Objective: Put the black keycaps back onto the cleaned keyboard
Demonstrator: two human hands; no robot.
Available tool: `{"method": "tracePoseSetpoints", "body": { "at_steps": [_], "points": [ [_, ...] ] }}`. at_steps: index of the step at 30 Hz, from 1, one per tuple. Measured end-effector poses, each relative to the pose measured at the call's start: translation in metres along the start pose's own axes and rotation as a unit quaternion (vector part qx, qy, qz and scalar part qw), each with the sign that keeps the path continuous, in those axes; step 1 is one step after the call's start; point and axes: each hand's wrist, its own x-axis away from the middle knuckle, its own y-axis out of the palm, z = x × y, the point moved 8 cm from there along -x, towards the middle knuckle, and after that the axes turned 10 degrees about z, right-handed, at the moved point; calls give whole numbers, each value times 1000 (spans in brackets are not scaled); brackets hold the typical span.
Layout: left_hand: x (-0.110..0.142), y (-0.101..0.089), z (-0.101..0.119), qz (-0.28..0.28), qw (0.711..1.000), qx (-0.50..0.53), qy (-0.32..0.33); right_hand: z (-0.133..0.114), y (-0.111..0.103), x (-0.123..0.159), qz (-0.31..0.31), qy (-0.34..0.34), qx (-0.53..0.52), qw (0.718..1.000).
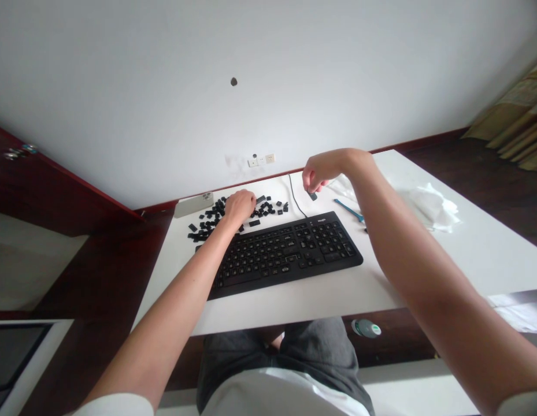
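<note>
A black computer keyboard (285, 254) lies on the white desk (294, 303), and its cable (296, 196) runs up towards the wall. Many loose black keycaps (211, 216) are scattered beyond its left half. My left hand (240, 208) sits curled over that pile, its fingertips hidden, so I cannot tell whether it holds a keycap. My right hand (320, 173) is raised above the keyboard's far edge, with a small black keycap (312, 196) pinched under its fingers.
A phone in a pale case (193, 204) lies at the desk's far left. A blue-handled tool (348, 210) and clear plastic (341, 188) lie to the right, with crumpled white plastic (428, 208) beyond. Wall sockets (262, 160) sit above the desk's back edge.
</note>
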Motion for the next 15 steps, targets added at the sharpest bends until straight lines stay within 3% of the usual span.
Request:
{"method": "tracePoseSetpoints", "body": {
  "at_steps": [11,15],
  "points": [
    [-2,6,-1,26,999,13,24,-17,-2,11,-12,6,23,1000],
    [2,0,1,62,996,54,17,-21,-5,17,-8,25,25,999]
  ]
}}
